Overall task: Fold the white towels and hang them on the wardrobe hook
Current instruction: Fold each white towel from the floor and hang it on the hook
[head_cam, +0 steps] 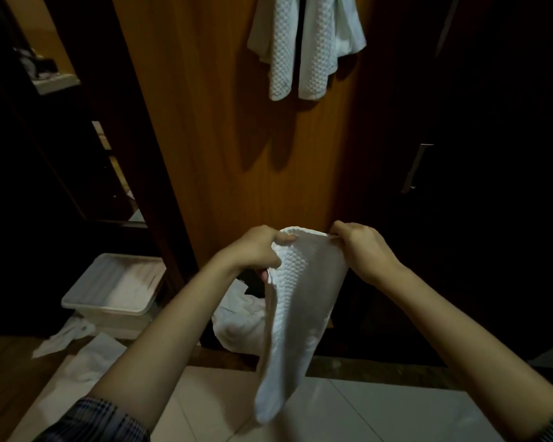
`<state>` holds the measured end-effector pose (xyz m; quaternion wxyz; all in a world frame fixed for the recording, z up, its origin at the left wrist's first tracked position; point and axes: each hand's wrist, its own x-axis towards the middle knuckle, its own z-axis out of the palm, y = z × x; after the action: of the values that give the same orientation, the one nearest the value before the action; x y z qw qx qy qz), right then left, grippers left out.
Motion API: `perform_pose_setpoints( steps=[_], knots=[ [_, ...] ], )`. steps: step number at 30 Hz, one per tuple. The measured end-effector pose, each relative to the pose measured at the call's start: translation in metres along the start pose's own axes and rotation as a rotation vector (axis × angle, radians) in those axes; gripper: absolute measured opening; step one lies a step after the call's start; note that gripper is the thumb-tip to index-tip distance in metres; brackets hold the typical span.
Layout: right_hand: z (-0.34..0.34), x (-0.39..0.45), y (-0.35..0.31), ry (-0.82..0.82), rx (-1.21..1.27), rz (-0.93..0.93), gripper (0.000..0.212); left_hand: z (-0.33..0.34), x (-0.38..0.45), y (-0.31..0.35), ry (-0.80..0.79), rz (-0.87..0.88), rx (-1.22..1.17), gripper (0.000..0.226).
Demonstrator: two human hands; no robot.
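Behind the held towel [296, 301], heaped white towels [237, 327] lie half hidden.

Both hands hold a white waffle-textured towel [296, 301] in front of the brown wardrobe door [224, 122]. The left hand [256, 250] grips its upper left corner; the right hand [364, 250] pinches the upper right corner; the towel hangs down between the forearms. High on the door, white towels [304, 43] hang. Left of the door's base stands a white plastic bin [115, 288], with crumpled white cloths [240, 323] on the floor near the door's foot.
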<state>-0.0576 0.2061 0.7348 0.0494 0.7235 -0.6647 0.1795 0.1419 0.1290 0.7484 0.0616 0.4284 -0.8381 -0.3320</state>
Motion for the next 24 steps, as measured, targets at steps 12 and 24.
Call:
perform_pose_setpoints(
  steps=[12,24],
  knots=[
    [0.023,-0.001,-0.075,0.068,0.647,0.214,0.011,0.006,-0.005,-0.017,0.156,-0.007,-0.300,0.057],
    [0.009,0.000,-0.072,-0.136,0.765,0.156,0.026,0.026,-0.007,-0.031,0.193,0.034,-1.112,0.043]
  ],
)
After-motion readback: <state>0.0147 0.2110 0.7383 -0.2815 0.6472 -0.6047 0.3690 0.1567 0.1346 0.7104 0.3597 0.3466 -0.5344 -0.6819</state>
